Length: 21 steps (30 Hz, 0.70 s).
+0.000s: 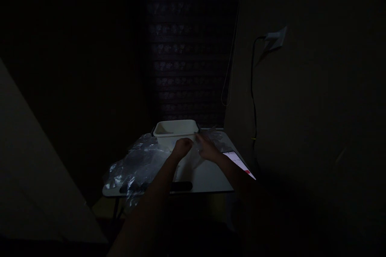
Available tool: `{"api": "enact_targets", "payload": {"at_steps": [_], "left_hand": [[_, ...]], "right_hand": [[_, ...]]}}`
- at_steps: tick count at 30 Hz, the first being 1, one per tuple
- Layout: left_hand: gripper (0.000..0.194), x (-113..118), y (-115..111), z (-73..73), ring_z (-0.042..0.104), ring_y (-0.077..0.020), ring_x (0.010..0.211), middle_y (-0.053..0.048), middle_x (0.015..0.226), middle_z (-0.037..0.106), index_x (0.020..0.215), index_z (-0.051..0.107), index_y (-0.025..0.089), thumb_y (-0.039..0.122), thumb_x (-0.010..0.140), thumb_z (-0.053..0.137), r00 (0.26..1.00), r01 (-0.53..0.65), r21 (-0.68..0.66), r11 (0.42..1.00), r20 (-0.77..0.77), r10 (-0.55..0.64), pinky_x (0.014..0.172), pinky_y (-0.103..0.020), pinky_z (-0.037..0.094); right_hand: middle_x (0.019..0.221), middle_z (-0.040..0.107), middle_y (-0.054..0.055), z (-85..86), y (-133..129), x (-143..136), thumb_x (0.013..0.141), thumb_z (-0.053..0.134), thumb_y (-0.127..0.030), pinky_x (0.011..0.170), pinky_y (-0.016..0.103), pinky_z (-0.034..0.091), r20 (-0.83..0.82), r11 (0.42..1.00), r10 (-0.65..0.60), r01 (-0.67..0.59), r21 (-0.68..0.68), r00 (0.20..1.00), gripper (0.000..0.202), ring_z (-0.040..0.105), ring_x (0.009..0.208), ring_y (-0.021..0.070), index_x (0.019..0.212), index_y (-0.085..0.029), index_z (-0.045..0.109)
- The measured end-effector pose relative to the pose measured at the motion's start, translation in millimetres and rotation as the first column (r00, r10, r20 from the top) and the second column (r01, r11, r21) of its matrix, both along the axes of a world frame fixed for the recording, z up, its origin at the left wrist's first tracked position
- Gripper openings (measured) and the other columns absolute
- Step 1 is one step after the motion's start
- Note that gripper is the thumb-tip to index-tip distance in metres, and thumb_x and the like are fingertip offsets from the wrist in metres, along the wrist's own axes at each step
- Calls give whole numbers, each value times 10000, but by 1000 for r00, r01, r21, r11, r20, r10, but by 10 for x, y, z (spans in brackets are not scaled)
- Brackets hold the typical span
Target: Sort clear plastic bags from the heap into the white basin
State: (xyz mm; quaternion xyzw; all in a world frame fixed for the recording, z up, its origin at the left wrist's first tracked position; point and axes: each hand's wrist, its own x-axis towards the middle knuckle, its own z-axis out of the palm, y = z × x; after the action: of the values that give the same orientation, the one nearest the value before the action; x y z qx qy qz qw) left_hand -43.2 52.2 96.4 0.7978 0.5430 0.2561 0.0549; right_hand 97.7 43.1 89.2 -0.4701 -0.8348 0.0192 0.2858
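In the dim head view, my left hand (182, 148) is closed in front of a white rectangular bin (176, 140), with its fingertips pinched on a thin clear plastic bag (197, 160). My right hand (208, 149) is just to the right, fingers bent toward the left one, and appears to grip the same bag, which hangs between the hands. Darkness blurs the exact finger contact. The bin is upright at the back of the white table (208, 178); something faint shows inside it.
Crumpled clear plastic (135, 164) covers the table's left side and droops over the front edge. A lit phone (239, 164) lies at the right edge. More clear film (218, 138) sits behind my right hand. A cable (252, 88) runs down the right wall from an outlet.
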Motion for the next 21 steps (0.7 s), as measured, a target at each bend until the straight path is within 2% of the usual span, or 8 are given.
{"api": "enact_targets", "payload": {"at_steps": [2,4,7,10,15,21], "left_hand": [[220,4,-27,2,514,-88,710,17,749,588,728,569,168,104,636,380,999,46,33,998,2,-46,669,-175,370],[209,-2,-58,8,510,-99,715,0,744,584,685,576,160,105,624,384,998,64,70,996,3,-64,682,-189,365],[183,-31,-86,40,510,-102,697,-10,718,581,650,571,149,125,627,391,999,42,94,995,15,-44,667,-190,366],[185,-78,-81,95,513,-98,644,-6,661,581,631,563,146,133,639,379,999,17,99,995,28,-20,624,-186,373],[208,-173,-78,185,510,-106,643,-13,672,578,652,558,147,130,650,350,997,-57,131,990,62,49,609,-198,375],[250,-237,-168,216,499,-115,725,-22,765,565,760,542,153,91,626,340,998,-58,202,978,44,51,659,-199,365]], "right_hand": [[1093,374,33,18,-8,-19,521,457,-99,786,291,256,31,1000,2,-2,6,1000,555,269,1019,167,1058,-202,363],[1010,438,30,27,-16,-19,536,474,-144,772,309,258,69,999,-26,27,-21,997,339,305,983,180,868,-199,510],[869,512,26,35,-19,6,561,478,-194,737,314,278,72,994,-85,89,-60,994,125,382,903,179,653,-184,561],[770,552,15,36,0,36,570,475,-198,707,292,307,-8,991,-64,63,-114,998,101,453,800,154,616,-177,563],[618,571,18,19,48,95,580,465,-173,562,214,371,-277,957,27,-104,-269,961,106,504,601,110,602,-131,559],[573,568,8,68,46,243,593,460,-201,522,206,381,-445,951,56,-183,-248,894,121,503,551,100,595,-133,560]]}}
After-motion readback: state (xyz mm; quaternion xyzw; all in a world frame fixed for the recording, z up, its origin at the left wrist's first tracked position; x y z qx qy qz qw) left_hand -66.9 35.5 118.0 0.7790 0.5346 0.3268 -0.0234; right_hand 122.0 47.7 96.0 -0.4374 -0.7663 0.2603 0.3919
